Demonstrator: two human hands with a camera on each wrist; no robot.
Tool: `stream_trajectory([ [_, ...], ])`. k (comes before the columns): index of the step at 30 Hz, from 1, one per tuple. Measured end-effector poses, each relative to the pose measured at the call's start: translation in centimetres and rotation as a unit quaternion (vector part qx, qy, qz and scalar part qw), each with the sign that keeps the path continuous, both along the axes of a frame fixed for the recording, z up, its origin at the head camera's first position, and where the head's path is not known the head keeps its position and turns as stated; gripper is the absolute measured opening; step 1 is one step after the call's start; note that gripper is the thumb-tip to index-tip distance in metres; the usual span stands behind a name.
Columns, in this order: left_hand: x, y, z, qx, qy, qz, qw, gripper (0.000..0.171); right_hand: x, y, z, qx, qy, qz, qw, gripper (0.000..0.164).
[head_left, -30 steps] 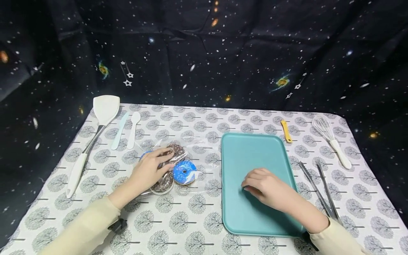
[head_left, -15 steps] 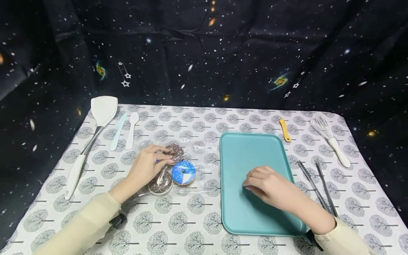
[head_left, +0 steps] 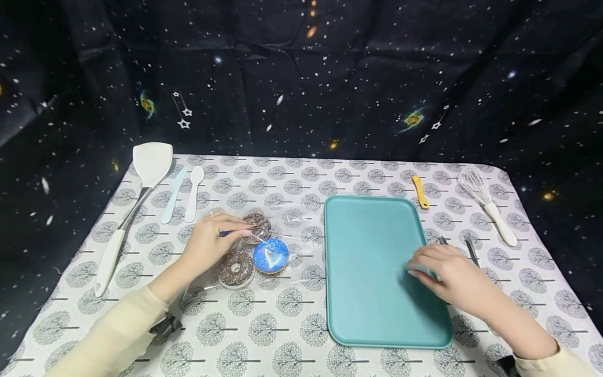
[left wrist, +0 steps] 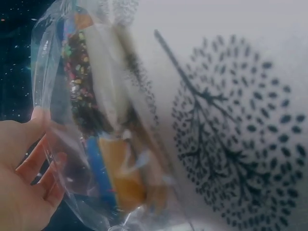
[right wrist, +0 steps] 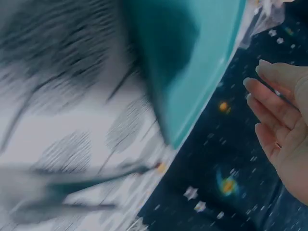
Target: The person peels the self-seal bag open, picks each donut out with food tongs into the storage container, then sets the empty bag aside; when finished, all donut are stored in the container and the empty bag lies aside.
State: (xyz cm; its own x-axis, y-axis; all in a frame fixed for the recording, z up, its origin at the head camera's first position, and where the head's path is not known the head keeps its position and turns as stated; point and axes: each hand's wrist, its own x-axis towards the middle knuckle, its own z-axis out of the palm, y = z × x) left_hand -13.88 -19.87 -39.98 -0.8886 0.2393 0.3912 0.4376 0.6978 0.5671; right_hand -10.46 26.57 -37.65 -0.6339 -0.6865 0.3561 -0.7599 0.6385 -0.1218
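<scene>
A clear plastic bag (head_left: 303, 251) lies on the cloth at centre left. Inside it are two chocolate doughnuts with sprinkles, one nearer (head_left: 236, 269) and one farther (head_left: 260, 222), plus a blue-iced doughnut (head_left: 271, 257); my left hand (head_left: 207, 243) covers part of the bag. In the left wrist view, that hand pinches the bag's film beside the doughnuts. My right hand (head_left: 454, 277) hovers over the right edge of the teal tray (head_left: 372, 262), fingers loosely bent and holding nothing. Beneath it, metal tongs (head_left: 472, 252) are mostly hidden.
On the left lie a white turner (head_left: 153, 163), a pale blue plastic knife (head_left: 174, 199) and a white spoon (head_left: 194, 193). A yellow-handled piece (head_left: 421, 192) and a whisk (head_left: 490, 207) lie at the right. A dark starry curtain (head_left: 282, 78) hangs behind.
My right hand has moved right, from over the tray's middle to its right edge by the tongs. My left hand has drawn back slightly, lifting some of the bag's film.
</scene>
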Motion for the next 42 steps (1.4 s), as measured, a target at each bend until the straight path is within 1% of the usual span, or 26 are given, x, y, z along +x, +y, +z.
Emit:
stream_trajectory([
  [2, 0.0, -0.1, 0.3, 0.007, -0.006, -0.002, 1.0000, 0.016, 0.3, 1.3, -0.2, 0.014, -0.015, -0.039, 0.999, 0.025],
  [4, -0.1, -0.2, 0.6, 0.011, -0.006, -0.007, 0.9999, 0.016, 0.6, 2.7, -0.5, 0.031, -0.029, -0.080, 0.996, 0.029],
  [6, -0.2, -0.3, 0.7, 0.010, 0.000, -0.010, 0.9999, 0.016, 1.0, 4.2, -1.0, 0.052, -0.046, -0.128, 0.989, 0.040],
  [8, -0.3, -0.4, 0.9, 0.010, -0.001, -0.012, 0.9999, 0.016, 1.4, 5.7, -1.5, 0.066, -0.058, -0.166, 0.982, 0.050],
  [12, -0.2, -0.5, 1.3, 0.007, -0.016, -0.014, 0.9998, 0.016, 2.2, 8.0, -2.5, 0.065, -0.092, -0.230, 0.967, 0.065],
  [15, -0.1, -0.4, 1.6, 0.000, -0.026, -0.015, 0.9995, 0.016, 2.8, 9.1, -3.1, 0.063, -0.119, -0.279, 0.951, 0.075],
  [18, 0.1, -0.3, 2.0, -0.005, -0.029, -0.016, 0.9994, 0.017, 3.2, 9.6, -3.7, 0.068, -0.156, -0.332, 0.928, 0.090],
  [20, 0.1, -0.3, 2.2, -0.008, -0.031, -0.014, 0.9994, 0.017, 3.2, 9.9, -4.1, 0.066, -0.191, -0.354, 0.913, 0.097],
  [22, 0.2, -0.2, 2.4, -0.012, -0.034, -0.012, 0.9993, 0.017, 3.2, 10.1, -4.4, 0.061, -0.219, -0.367, 0.902, 0.097],
  [24, 0.2, -0.2, 2.4, -0.016, -0.034, -0.010, 0.9992, 0.017, 3.1, 10.2, -4.7, 0.054, -0.231, -0.371, 0.898, 0.092],
  [28, 0.0, -0.1, 2.3, -0.021, -0.032, -0.009, 0.9992, 0.016, 2.8, 10.2, -5.4, 0.043, -0.215, -0.364, 0.905, 0.070],
  [30, 0.0, -0.1, 2.3, -0.021, -0.031, -0.008, 0.9993, 0.016, 2.6, 10.1, -5.4, 0.037, -0.211, -0.359, 0.908, 0.062],
  [32, -0.1, -0.1, 2.3, -0.020, -0.032, -0.007, 0.9993, 0.015, 2.5, 10.1, -5.3, 0.027, -0.209, -0.353, 0.912, 0.056],
  [34, -0.2, -0.1, 2.3, -0.019, -0.036, -0.006, 0.9991, 0.015, 2.3, 10.0, -5.1, 0.021, -0.207, -0.351, 0.913, 0.057],
  [38, -0.2, -0.1, 2.5, -0.019, -0.050, -0.004, 0.9986, 0.014, 2.0, 9.3, -4.1, -0.008, -0.184, -0.334, 0.925, 0.058],
  [39, -0.2, -0.1, 2.5, -0.020, -0.054, -0.003, 0.9983, 0.014, 1.8, 8.9, -3.7, -0.014, -0.175, -0.326, 0.929, 0.058],
  [42, -0.2, -0.2, 2.6, -0.022, -0.066, 0.000, 0.9976, 0.013, 1.3, 7.4, -2.8, -0.023, -0.149, -0.282, 0.948, 0.053],
])
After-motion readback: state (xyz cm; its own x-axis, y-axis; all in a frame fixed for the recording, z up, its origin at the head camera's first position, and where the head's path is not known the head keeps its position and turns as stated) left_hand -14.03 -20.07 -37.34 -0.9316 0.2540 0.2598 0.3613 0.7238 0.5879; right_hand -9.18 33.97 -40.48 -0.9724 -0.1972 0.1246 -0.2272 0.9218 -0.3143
